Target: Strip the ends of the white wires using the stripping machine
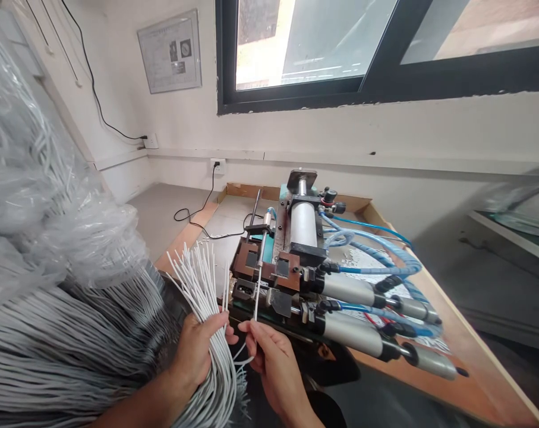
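My left hand point(198, 345) is closed around a thick bundle of white cables point(202, 285), whose cut ends fan out above the fist. A couple of cables stand slightly apart from the bundle by the left fingertips. Between thumb and fingers, my right hand point(271, 351) pinches a single white cable point(257, 297). Its upper end reaches into the gap between the jaws of a pneumatic machine point(287, 273), while its lower part loops back toward the bundle. Whether the jaws grip the cable I cannot tell.
A large heap of grey-white cables point(73, 345), partly under clear plastic wrap point(55, 214), fills the left. Blue air hoses point(385, 261) and silver cylinders point(349, 291) extend right from the machine. White scraps lie behind them. A wooden rim point(487, 356) borders the bench; a black power cord point(211, 202) crosses it.
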{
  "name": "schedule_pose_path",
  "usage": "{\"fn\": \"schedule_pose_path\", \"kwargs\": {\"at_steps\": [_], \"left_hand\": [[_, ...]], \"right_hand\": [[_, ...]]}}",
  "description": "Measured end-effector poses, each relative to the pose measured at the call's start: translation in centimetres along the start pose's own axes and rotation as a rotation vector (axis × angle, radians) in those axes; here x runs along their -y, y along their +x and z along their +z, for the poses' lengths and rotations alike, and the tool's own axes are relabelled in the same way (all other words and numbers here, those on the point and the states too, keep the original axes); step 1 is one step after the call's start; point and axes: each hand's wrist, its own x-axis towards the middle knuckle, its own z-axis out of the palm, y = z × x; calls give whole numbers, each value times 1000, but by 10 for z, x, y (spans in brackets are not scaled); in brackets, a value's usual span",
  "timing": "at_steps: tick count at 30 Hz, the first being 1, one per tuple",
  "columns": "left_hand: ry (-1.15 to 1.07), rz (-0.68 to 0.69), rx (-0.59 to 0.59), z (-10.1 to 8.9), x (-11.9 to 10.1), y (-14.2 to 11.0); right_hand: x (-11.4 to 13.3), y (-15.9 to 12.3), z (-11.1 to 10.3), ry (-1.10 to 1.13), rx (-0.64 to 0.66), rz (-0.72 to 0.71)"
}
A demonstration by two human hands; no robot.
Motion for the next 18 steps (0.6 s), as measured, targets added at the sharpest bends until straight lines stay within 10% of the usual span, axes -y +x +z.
{"fn": "schedule_pose_path", "kwargs": {"at_steps": [18], "left_hand": [[4,-20,166,7,-1,-11]], "right_hand": [[0,5,13,17,9,-35]]}}
